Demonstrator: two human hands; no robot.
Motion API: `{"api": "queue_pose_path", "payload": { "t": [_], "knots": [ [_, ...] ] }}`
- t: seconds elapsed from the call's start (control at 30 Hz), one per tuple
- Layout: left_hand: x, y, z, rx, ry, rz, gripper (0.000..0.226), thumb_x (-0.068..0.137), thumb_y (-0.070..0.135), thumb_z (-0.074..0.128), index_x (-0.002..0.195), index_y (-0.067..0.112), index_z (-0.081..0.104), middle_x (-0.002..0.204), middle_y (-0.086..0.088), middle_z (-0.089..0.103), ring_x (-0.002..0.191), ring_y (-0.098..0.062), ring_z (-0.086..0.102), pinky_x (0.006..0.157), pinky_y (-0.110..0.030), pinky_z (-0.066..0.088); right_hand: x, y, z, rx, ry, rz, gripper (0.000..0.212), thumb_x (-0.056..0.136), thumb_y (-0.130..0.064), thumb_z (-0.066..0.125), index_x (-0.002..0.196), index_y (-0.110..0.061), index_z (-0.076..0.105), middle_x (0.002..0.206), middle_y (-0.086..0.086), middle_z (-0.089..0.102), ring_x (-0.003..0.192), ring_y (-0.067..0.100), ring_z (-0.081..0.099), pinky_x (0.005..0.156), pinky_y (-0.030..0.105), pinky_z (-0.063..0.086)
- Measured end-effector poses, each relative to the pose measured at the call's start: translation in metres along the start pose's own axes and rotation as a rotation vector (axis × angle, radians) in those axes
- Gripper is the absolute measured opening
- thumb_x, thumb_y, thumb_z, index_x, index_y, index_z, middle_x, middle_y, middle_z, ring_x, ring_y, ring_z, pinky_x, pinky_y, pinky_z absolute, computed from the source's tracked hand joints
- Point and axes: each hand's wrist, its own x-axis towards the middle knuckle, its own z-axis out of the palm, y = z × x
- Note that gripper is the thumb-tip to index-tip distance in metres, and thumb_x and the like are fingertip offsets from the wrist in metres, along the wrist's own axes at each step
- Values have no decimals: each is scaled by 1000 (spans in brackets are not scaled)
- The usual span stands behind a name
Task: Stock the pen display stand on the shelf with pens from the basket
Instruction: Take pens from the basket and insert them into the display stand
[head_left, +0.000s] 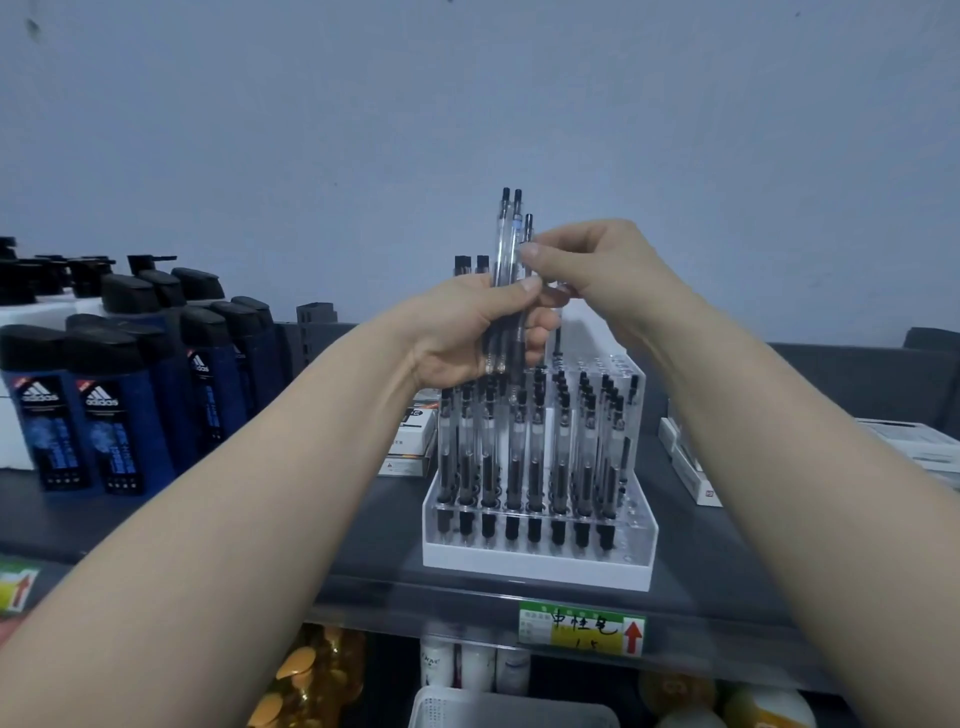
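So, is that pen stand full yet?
Not full. The stand has empty holes along its right side, and the left hand holds more pens above it.

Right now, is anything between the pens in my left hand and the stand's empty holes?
Nothing visible. The pens in the left hand hang over the stand; the right hand pinches one. Free holes lie open along its right edge, beside the stocked pens.
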Motion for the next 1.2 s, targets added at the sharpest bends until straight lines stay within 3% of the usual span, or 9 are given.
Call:
{"api": "queue_pose_path", "payload": {
  "t": [0.23,0.33,0.4,0.47,0.63,0.7,0.8,1.07,1.2],
  "knots": [
    [3,2,3,-18,80,38,20,99,18,45,98,4,59,75,-7,70,65,-15,66,62,-26,58,10,-5,-8,138,113,42,9,86,-19,67,79,-16,63,71,-1,67,61,11,57,56,20,46],
    [4,3,5,-15,116,60,20,99,19,44,95,6,60,68,-4,68,58,-12,63,56,-24,56,10,-6,-14,226,73,62,11,88,-20,65,79,-14,64,75,1,71,63,14,60,62,25,50],
    [3,4,6,-30,118,66,22,99,20,44,95,6,60,65,-2,67,54,-10,61,52,-22,54,10,-4,-18,311,-11,87,4,88,-14,63,86,-12,65,81,4,72,70,17,63,69,27,53],
    [3,3,8,-30,105,56,23,100,21,43,95,6,60,66,-3,67,53,-10,61,51,-22,53,8,-2,-20,372,-38,107,7,86,-5,63,91,-10,65,79,4,73,68,16,65,67,27,55],
    [7,0,9,45,222,91,22,100,21,43,99,5,59,85,-10,71,74,-17,68,70,-28,57,10,-6,-24,411,159,68,9,83,-3,68,83,-11,63,64,0,67,59,14,63,61,24,55],
    [8,-1,4,81,303,103,24,100,21,44,109,4,57,97,-11,69,81,-17,68,76,-30,56,12,-7,-31,363,271,7,9,83,-4,69,83,-12,64,69,2,65,61,14,63,63,24,56],
    [7,-2,0,95,346,103,26,99,22,47,114,3,56,100,-12,68,82,-15,68,75,-29,56,15,4,-33,223,344,-39,13,83,-3,69,83,-14,62,73,2,62,64,13,61,67,26,58],
    [6,-5,-1,104,314,79,20,100,22,45,104,7,58,97,-10,68,81,-15,68,75,-27,57,25,42,-18,41,368,17,23,82,-4,70,104,-2,62,77,4,60,70,16,61,71,29,58],
    [6,-8,-3,112,302,73,19,100,22,45,101,10,59,94,-8,69,79,-14,68,72,-25,58,24,58,-12,-8,301,76,21,81,-6,72,100,-6,63,89,13,64,76,23,63,74,33,58]
  ]
}}
